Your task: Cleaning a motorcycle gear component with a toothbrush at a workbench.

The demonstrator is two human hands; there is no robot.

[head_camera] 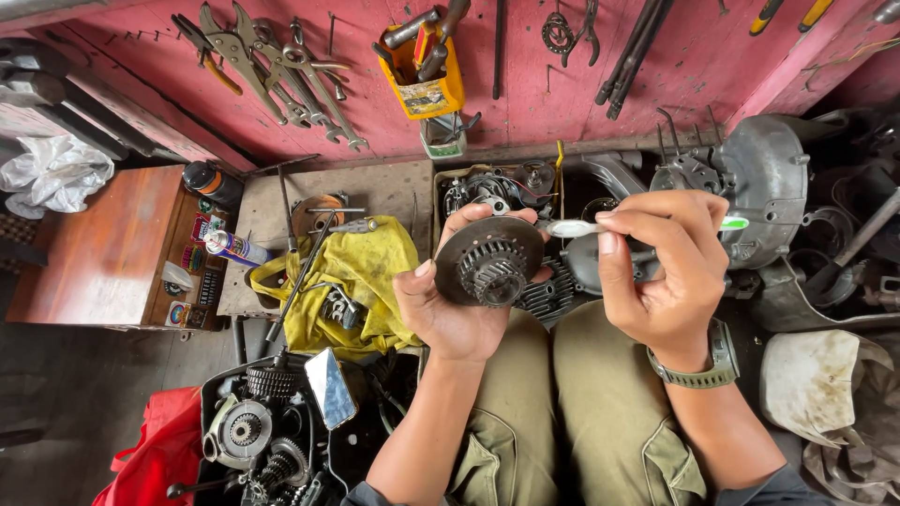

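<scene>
1. My left hand (448,305) holds a round dark disc (487,260) with a toothed gear hub at its middle; fingers curl round its rim, thumb on the left edge, and it sits above my knees.
2. My right hand (661,272) is closed on a white toothbrush (574,228), pinched between thumb and fingers; its head points left, just right of the disc's top edge, and I cannot tell whether it touches.
3. A green watch (714,361) sits on that wrist.
4. Left of the disc lies a yellow rag (361,272) with a few tools on it.
5. Further left, a spray can (234,248) lies near a red wooden box (103,248).
6. Below and left of the disc sits an open engine (262,440) with gears showing.
7. Above the disc, spanners (281,75) and a yellow bin (427,66) hang on the red wall.
</scene>
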